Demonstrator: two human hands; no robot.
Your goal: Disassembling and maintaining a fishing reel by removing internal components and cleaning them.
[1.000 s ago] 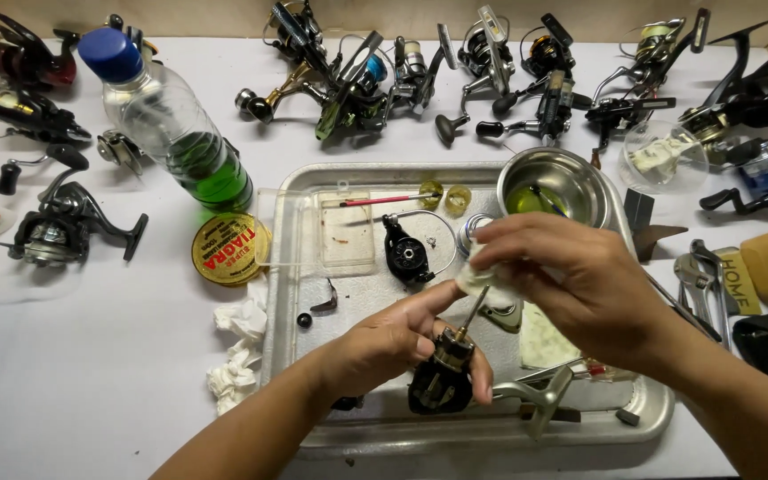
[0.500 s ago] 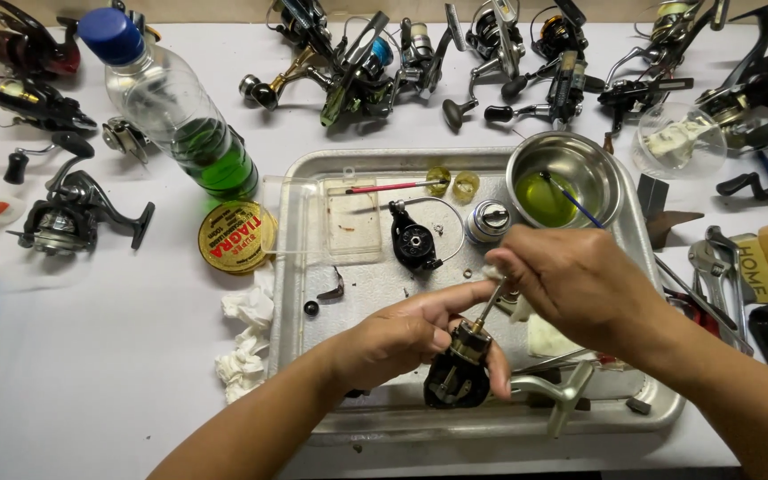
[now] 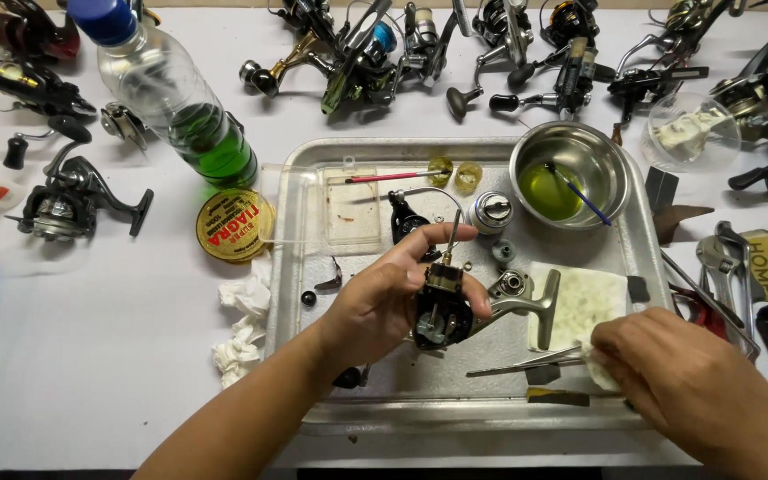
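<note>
1. The left hand (image 3: 384,298) still holds the stripped black reel body (image 3: 442,311) over the middle of the metal tray (image 3: 313,169), fingers closed round it, shaft pointing far.
2. The right hand (image 3: 682,382) has left the reel, where it was working half a second ago, and dropped to the tray's near right corner.
3. There it pinches a white tissue (image 3: 599,369) and touches the tweezers (image 3: 526,363).
4. The reel looks paused mid-service while the right hand changes tools.
</note>
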